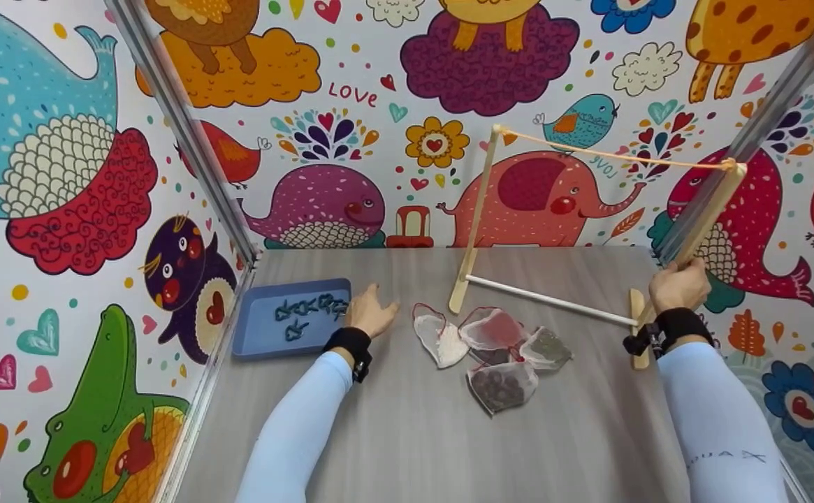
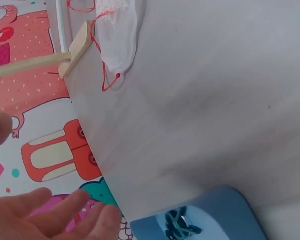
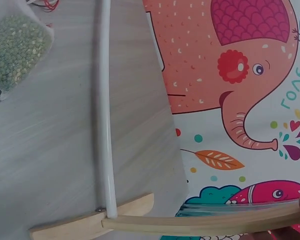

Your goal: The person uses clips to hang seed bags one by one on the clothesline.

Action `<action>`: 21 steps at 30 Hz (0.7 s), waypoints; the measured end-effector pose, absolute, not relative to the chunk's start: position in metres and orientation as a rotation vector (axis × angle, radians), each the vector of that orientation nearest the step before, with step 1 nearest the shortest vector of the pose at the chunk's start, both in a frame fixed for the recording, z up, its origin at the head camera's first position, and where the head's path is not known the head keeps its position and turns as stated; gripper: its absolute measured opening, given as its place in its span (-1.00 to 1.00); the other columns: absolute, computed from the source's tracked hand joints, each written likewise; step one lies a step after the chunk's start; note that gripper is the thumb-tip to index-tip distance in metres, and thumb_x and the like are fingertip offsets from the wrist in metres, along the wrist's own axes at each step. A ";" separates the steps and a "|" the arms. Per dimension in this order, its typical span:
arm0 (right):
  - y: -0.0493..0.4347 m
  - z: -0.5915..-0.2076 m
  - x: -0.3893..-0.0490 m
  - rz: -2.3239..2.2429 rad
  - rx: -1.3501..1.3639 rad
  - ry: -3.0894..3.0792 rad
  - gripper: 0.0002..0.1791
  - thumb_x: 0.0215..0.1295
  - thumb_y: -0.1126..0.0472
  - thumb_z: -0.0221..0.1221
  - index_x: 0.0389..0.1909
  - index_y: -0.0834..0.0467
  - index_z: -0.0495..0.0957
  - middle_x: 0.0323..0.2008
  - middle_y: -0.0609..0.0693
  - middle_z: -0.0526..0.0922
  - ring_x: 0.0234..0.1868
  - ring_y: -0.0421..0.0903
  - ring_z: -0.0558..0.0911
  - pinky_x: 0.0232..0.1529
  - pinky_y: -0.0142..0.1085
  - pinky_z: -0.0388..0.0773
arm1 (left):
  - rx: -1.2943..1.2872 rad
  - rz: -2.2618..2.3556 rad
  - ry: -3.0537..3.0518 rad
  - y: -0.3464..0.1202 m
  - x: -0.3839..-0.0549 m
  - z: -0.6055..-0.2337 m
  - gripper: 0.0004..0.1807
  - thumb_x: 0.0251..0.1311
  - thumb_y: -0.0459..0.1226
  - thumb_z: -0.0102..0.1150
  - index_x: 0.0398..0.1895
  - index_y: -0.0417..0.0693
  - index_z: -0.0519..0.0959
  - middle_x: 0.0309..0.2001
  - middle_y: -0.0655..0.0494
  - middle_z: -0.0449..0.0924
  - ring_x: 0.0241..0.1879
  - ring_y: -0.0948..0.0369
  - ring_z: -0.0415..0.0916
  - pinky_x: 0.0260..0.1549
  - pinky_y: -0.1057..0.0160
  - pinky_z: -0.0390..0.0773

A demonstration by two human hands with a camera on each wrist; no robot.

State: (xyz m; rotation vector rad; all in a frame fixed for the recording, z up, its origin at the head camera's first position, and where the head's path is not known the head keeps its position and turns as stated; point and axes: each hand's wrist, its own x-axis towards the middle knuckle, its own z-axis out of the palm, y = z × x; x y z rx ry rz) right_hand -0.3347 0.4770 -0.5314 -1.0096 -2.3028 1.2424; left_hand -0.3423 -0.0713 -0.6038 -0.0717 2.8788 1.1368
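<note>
My right hand (image 1: 679, 285) grips the right wooden post (image 1: 713, 213) of a standing rack. An orange cord (image 1: 616, 155) joins the tops of its two posts, and a white rod (image 1: 550, 299) joins them low down. My left hand (image 1: 372, 312) is at the right edge of a blue tray (image 1: 256, 340), its fingers loosely spread with nothing between them. Small dark green clip-like pieces (image 1: 295, 330) lie in the tray. Between the hands are several mesh drawstring bags with red strings, among them a white-filled one (image 1: 451, 347) and a green-filled one (image 3: 17, 50).
The grey tabletop (image 1: 407, 440) meets patterned wall panels at the back and sides. A metal corner strip (image 1: 190, 126) runs up at the left. The rack's left foot (image 1: 458, 297) stands behind the bags, close to a dark-filled bag (image 1: 503, 388) and a pink one (image 1: 494, 328).
</note>
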 end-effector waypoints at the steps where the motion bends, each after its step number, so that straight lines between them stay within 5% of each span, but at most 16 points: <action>1: 0.475 -0.532 -0.336 1.234 -0.994 -2.309 -0.39 0.84 0.02 -0.23 0.71 0.20 0.23 0.66 0.32 0.43 0.63 0.31 0.48 0.67 0.22 0.42 | -0.066 1.137 2.879 -0.070 -0.343 -0.603 -0.19 0.53 0.00 0.32 0.68 -0.24 0.39 0.57 -0.35 0.54 0.56 -0.29 0.51 0.60 -0.25 0.48; 14: 0.450 -0.539 -0.345 1.128 -0.844 -2.357 -0.44 0.83 0.10 -0.13 0.63 0.28 0.31 0.53 0.41 0.55 0.51 0.40 0.58 0.57 0.30 0.51 | -0.034 1.139 2.896 -0.057 -0.343 -0.599 -0.20 0.56 -0.02 0.30 0.66 -0.33 0.37 0.61 -0.38 0.46 0.70 -0.31 0.29 0.82 -0.24 0.05; 21: 0.434 -0.541 -0.347 1.098 -0.766 -2.384 -0.49 0.82 0.11 -0.13 0.55 0.33 0.32 0.43 0.46 0.58 0.41 0.42 0.62 0.48 0.30 0.58 | -0.036 1.244 2.864 -0.050 -0.348 -0.593 -0.21 0.58 -0.02 0.25 0.67 -0.29 0.36 0.62 -0.40 0.43 0.67 -0.33 0.33 0.75 -0.28 0.21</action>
